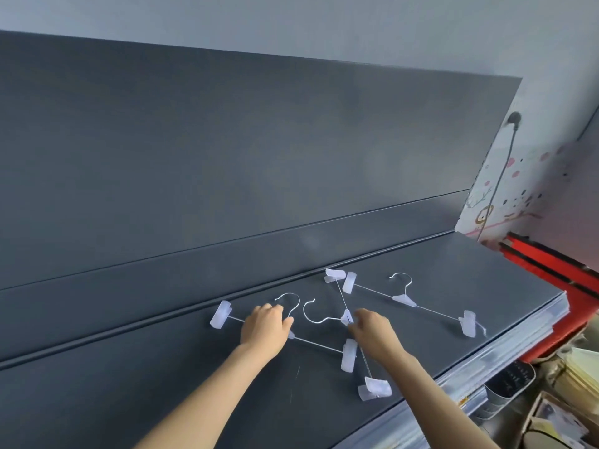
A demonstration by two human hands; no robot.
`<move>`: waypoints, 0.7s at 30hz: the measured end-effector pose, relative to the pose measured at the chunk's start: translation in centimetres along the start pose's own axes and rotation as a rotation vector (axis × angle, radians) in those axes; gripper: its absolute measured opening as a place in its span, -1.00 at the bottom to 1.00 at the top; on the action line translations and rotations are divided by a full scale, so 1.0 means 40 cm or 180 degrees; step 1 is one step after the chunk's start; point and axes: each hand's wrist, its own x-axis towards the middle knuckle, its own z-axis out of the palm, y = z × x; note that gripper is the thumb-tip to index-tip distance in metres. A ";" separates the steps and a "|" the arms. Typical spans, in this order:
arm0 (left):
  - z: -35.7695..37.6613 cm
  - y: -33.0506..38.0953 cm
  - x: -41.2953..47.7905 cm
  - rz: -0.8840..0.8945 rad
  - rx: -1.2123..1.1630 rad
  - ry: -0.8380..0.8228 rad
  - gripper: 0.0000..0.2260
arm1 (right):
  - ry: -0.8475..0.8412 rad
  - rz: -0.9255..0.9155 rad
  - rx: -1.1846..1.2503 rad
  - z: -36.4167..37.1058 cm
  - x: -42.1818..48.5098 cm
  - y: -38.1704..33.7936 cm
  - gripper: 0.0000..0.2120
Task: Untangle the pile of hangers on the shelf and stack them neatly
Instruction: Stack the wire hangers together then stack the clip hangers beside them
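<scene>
On a dark grey shelf, the left hand lay curled over the neck of the left hanger, apparently gripping it, while the right hand pinched the plastic centre of the middle hanger.

The likeliest trouble was one hanger dragging another. The middle hanger's bar ran close against the left hanger's near clip. Its far clip sat just beside, perhaps touching, a clip of the right hanger. A quick lift of the middle one could have caught either neighbour and pulled it askew. Its hook also curved just beside the left hand and the left hanger's hook, where wire could have snagged on wire. Its near clip lay close to the shelf's front edge, so a careless tug risked tipping the hanger over it.

All three hangers looked alike: a thin metal bar, a wire hook, a small pale plastic centre and a translucent whitish clip at each end. They lay flat and splayed at different angles, none yet stacked. The right one lay untouched toward the shelf's right end.
</scene>
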 end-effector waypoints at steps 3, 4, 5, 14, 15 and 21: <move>0.021 0.005 0.022 -0.0072 -0.0121 -0.0079 -0.73 | -0.0228 0.0112 -0.0092 0.013 0.033 -0.012 -0.71; 0.024 0.008 0.026 -0.0058 -0.0158 -0.0108 -0.76 | -0.0256 0.0077 -0.0158 0.018 0.044 -0.013 -0.78; 0.027 0.011 0.029 -0.0045 -0.0201 -0.0150 -0.82 | -0.0285 0.0054 -0.0203 0.019 0.050 -0.014 -0.88; 0.022 0.072 0.052 -0.0007 -0.0883 -0.0195 -0.83 | -0.0259 0.0168 -0.0117 -0.098 0.108 0.115 -0.83; 0.025 0.091 0.054 0.0084 -0.0955 -0.0165 -0.84 | -0.0201 0.0258 -0.0047 -0.115 0.116 0.137 -0.79; 0.065 0.178 0.072 0.0299 -0.1198 -0.0153 -0.82 | 0.0055 0.0543 -0.0587 -0.158 0.157 0.218 -0.74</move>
